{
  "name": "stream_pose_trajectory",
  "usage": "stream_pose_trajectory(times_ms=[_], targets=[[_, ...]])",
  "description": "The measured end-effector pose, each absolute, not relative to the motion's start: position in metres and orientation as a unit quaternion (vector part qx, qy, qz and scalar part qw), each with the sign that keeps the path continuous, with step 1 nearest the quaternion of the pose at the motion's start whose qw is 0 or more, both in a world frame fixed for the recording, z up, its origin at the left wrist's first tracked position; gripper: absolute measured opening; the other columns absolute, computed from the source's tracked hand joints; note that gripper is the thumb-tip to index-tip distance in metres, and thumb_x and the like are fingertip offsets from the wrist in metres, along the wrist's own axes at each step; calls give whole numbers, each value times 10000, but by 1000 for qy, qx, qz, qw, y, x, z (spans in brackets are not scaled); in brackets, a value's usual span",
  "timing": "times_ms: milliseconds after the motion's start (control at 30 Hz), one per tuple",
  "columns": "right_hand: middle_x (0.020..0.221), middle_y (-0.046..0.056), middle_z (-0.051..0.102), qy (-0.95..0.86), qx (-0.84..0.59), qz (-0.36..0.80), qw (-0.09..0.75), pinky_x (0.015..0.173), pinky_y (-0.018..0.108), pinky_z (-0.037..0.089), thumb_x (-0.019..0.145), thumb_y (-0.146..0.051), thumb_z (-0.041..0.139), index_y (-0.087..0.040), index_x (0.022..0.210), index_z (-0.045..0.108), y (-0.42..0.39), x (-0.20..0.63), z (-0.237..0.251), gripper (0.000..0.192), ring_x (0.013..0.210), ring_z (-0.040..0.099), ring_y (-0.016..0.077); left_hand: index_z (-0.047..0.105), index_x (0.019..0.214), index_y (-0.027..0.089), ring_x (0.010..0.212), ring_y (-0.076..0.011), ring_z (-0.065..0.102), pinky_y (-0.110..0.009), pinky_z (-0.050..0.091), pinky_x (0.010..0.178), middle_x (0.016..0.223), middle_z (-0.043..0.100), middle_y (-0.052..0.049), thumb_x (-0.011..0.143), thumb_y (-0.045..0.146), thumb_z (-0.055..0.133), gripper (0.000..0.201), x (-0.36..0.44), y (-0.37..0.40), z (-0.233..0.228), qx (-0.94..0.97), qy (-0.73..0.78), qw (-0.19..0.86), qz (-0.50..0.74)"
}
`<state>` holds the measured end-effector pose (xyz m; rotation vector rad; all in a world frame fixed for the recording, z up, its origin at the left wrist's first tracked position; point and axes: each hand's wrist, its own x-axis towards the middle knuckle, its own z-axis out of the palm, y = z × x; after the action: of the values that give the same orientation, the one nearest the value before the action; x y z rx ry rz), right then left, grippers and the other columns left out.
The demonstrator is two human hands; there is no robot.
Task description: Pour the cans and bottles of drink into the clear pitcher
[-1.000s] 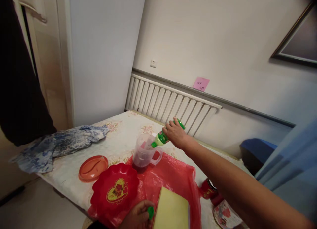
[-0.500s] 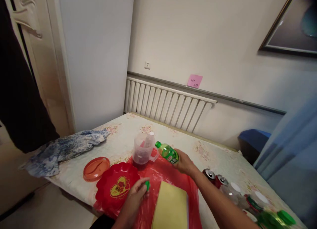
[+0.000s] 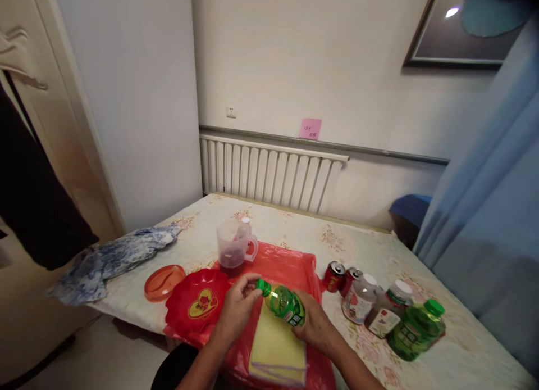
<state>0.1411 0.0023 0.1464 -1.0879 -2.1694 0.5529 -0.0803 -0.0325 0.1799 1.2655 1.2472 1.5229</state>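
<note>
My right hand (image 3: 314,325) is wrapped round the lower part of a small green drink bottle (image 3: 286,304), which is tilted with its neck to the left. At that neck, the fingers of my left hand (image 3: 239,301) close on a green bottle cap (image 3: 263,286). Below the bottle lies a folded yellow cloth (image 3: 278,350) on a red plastic sheet (image 3: 290,263). Just beyond my hands stands a clear plastic jug (image 3: 231,246) with dark liquid in its bottom. Left of my left hand is a red scalloped plate (image 3: 185,297) with a yellow heart print.
On the right stand two cola cans (image 3: 336,276), a clear bottle (image 3: 360,303), a white-capped dark bottle (image 3: 389,311) and a large green bottle (image 3: 415,334). An orange lid (image 3: 162,283) and a blue patterned cloth (image 3: 122,258) lie left on the flowered tablecloth (image 3: 357,244).
My right hand has brought the bottle nearer, away from the jug. My left hand has moved up with the green cap to the bottle's neck. The view has turned right.
</note>
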Motion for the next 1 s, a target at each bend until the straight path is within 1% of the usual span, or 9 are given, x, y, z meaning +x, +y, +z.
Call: stream_pose_trajectory(times_ms=[167, 300, 433, 600, 700, 833, 900, 1000], targets=[[1049, 77, 677, -821, -417, 209, 328, 844, 396, 485, 549, -84, 545, -218, 1093, 590, -11, 153, 154, 562, 957, 616, 281, 676, 985, 175, 887, -225, 620, -322, 473, 814, 945, 692, -61, 723, 243, 621, 276, -72, -36, 182, 563, 500, 349, 557], [1008, 57, 687, -821, -425, 199, 325, 823, 374, 484, 577, -102, 561, -232, 1040, 615, -17, 161, 156, 485, 924, 626, 269, 693, 963, 180, 886, -236, 626, -325, 468, 812, 938, 705, -67, 714, 223, 612, 265, -66, -40, 192, 605, 505, 322, 525], [1009, 57, 693, -821, -429, 186, 328, 824, 364, 481, 610, -123, 586, -241, 1067, 622, -22, 165, 160, 473, 922, 632, 262, 699, 958, 185, 879, -236, 624, -321, 456, 801, 927, 708, -60, 713, 207, 596, 266, -62, -45, 202, 643, 504, 289, 499], [1007, 55, 693, -820, -419, 197, 337, 826, 353, 476, 619, -131, 594, -232, 1079, 628, -26, 167, 162, 472, 923, 628, 254, 691, 965, 186, 889, -226, 624, -317, 460, 811, 948, 711, -57, 730, 199, 568, 265, -63, -47, 206, 676, 492, 280, 472], [993, 54, 687, -813, -413, 229, 340, 805, 333, 475, 584, -114, 606, -211, 1065, 629, -25, 168, 154, 492, 894, 620, 244, 681, 980, 193, 930, -221, 622, -325, 461, 842, 987, 711, -53, 739, 181, 540, 280, -65, -49, 207, 698, 482, 279, 449], [931, 26, 671, -800, -411, 265, 348, 756, 295, 465, 545, -90, 585, -209, 1004, 619, -23, 167, 139, 475, 836, 600, 215, 678, 1014, 192, 991, -223, 621, -340, 463, 883, 1060, 705, -65, 734, 156, 514, 326, -65, -49, 205, 707, 484, 277, 435], [907, 17, 660, -795, -412, 273, 352, 738, 284, 458, 536, -85, 570, -206, 978, 608, -23, 166, 135, 460, 815, 592, 206, 672, 1056, 198, 1011, -224, 621, -348, 461, 906, 1098, 699, -66, 733, 150, 513, 364, -64, -48, 204, 706, 488, 280, 430], [915, 16, 653, -788, -415, 281, 357, 742, 284, 455, 533, -83, 561, -202, 994, 601, -25, 165, 134, 479, 814, 588, 203, 651, 1119, 214, 1074, -228, 602, -357, 445, 957, 1168, 677, -60, 722, 150, 538, 418, -63, -44, 201, 704, 485, 282, 435]])
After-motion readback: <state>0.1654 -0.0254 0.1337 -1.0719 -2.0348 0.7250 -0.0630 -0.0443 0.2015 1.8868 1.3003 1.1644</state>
